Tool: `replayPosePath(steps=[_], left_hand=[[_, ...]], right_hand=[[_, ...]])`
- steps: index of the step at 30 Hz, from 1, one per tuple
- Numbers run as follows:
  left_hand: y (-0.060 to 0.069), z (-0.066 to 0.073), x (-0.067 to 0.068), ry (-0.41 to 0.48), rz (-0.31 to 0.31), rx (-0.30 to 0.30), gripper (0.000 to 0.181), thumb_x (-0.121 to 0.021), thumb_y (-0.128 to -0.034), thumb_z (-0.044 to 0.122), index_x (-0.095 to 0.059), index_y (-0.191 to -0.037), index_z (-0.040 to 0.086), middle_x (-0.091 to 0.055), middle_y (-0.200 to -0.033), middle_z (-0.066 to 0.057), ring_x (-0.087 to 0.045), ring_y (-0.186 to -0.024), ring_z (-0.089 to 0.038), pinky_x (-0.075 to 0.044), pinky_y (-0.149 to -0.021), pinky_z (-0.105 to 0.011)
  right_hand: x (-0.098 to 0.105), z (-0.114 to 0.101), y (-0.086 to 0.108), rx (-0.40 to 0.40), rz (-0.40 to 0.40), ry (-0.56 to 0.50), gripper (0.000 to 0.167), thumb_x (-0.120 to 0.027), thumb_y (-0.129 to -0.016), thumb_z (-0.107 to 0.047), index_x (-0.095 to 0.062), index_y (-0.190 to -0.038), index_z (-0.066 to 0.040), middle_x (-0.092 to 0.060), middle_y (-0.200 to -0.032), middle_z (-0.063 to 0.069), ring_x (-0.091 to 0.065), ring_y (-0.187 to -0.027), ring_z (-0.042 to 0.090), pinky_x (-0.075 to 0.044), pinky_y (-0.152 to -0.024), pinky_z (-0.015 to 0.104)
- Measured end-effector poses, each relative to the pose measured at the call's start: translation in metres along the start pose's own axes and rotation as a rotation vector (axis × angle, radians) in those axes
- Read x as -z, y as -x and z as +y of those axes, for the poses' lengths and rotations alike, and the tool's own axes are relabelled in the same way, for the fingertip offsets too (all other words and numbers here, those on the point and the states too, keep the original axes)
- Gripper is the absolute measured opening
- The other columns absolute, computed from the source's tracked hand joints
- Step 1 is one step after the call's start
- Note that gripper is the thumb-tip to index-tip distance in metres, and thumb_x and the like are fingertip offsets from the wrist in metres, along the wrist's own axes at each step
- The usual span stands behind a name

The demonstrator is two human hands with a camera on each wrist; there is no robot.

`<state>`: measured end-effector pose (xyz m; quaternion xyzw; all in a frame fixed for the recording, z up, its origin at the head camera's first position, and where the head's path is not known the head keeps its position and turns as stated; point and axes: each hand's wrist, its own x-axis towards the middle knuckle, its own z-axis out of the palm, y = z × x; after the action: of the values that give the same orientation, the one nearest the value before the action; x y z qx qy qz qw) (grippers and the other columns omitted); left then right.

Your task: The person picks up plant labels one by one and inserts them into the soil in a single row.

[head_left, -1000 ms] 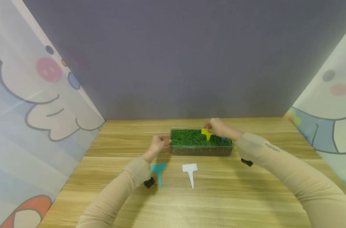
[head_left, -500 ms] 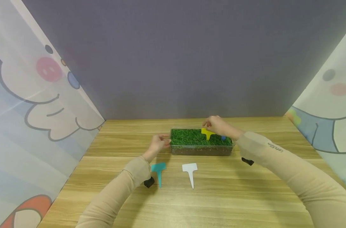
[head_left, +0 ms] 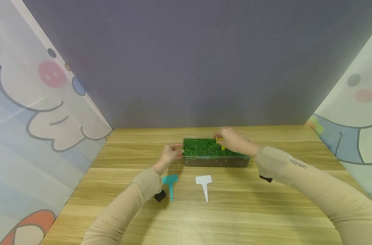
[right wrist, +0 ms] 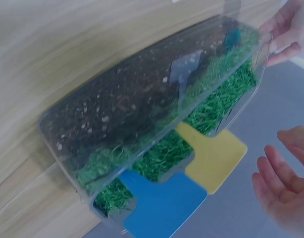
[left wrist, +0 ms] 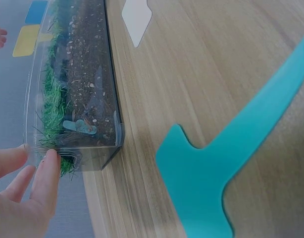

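The yellow tag stands in the green grass of a long clear box, right of the middle, its narrow stem down in the grass and its broad head above it. Farther right in the same box stands a blue tag, just beside the yellow one, also with its head above the grass. Dark soil with pale specks shows through the near wall.

The right hand is near the far side of the yellow tag and covers much of it in the head view; the right wrist view shows a gap between the two. Its thumb and fingers are apart, loosely bent, with nothing between them. The left hand is at the left end of the box, fingers apart and fairly straight, fingertips touching the clear plastic.

The box sits toward the far edge of a wood-grain tabletop. Nearer than the box, two more tags lie flat: a teal tag on the left, just beside the left sleeve, and a white tag to its right, well apart from it. Both have their broad heads toward the box and their stems toward the near side. A plain grey wall rises behind the far edge.
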<state>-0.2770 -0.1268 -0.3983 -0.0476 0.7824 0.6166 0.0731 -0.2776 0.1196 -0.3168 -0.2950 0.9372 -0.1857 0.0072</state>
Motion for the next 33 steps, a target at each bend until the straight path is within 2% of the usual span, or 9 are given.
replayPosePath(steps=[6, 12, 22, 29, 33], left_hand=[[0.000, 0.000, 0.000, -0.001, 0.002, -0.003, 0.035, -0.056, -0.0822, -0.006, -0.052, -0.117, -0.006, -0.055, -0.093, -0.021, -0.061, -0.084, -0.030, -0.053, -0.080, -0.035], [0.000, -0.001, 0.000, -0.003, -0.003, -0.008, 0.035, -0.055, -0.0828, -0.005, -0.051, -0.118, -0.006, -0.054, -0.096, -0.022, -0.061, -0.086, -0.031, -0.053, -0.081, -0.036], [-0.001, -0.001, 0.000, -0.008, -0.001, -0.006, 0.035, -0.056, -0.0827, -0.005, -0.052, -0.118, -0.005, -0.054, -0.095, -0.021, -0.061, -0.085, -0.030, -0.053, -0.081, -0.037], [-0.001, 0.000, -0.001, -0.015, 0.007, -0.005, 0.035, -0.055, -0.0823, -0.006, -0.052, -0.117, -0.006, -0.054, -0.094, -0.021, -0.061, -0.084, -0.030, -0.053, -0.081, -0.036], [-0.002, 0.000, -0.001, -0.009, 0.015, 0.008, 0.035, -0.056, -0.0815, -0.007, -0.053, -0.117, -0.005, -0.055, -0.094, -0.021, -0.061, -0.082, -0.028, -0.053, -0.081, -0.036]], right_hand=[[-0.006, -0.010, 0.006, 0.035, 0.044, 0.023, 0.020, -0.059, -0.082, -0.003, -0.063, -0.101, -0.001, -0.061, -0.092, 0.011, -0.059, -0.077, 0.021, -0.053, -0.067, 0.032], [-0.015, -0.016, 0.011, 0.080, 0.065, 0.012, 0.018, -0.058, -0.083, -0.003, -0.063, -0.100, -0.002, -0.060, -0.092, 0.010, -0.058, -0.081, 0.021, -0.053, -0.066, 0.029], [-0.025, -0.028, 0.021, 0.105, -0.009, -0.015, 0.018, -0.060, -0.083, -0.004, -0.063, -0.100, -0.004, -0.056, -0.089, 0.005, -0.057, -0.082, 0.019, -0.053, -0.067, 0.025], [-0.035, -0.035, 0.024, 0.167, -0.054, -0.046, 0.017, -0.059, -0.083, -0.005, -0.064, -0.100, -0.004, -0.058, -0.092, 0.005, -0.056, -0.080, 0.016, -0.050, -0.063, 0.021], [-0.041, -0.037, 0.024, 0.175, -0.082, -0.068, 0.016, -0.059, -0.084, -0.006, -0.064, -0.099, -0.005, -0.057, -0.090, 0.002, -0.054, -0.077, 0.012, -0.050, -0.062, 0.018]])
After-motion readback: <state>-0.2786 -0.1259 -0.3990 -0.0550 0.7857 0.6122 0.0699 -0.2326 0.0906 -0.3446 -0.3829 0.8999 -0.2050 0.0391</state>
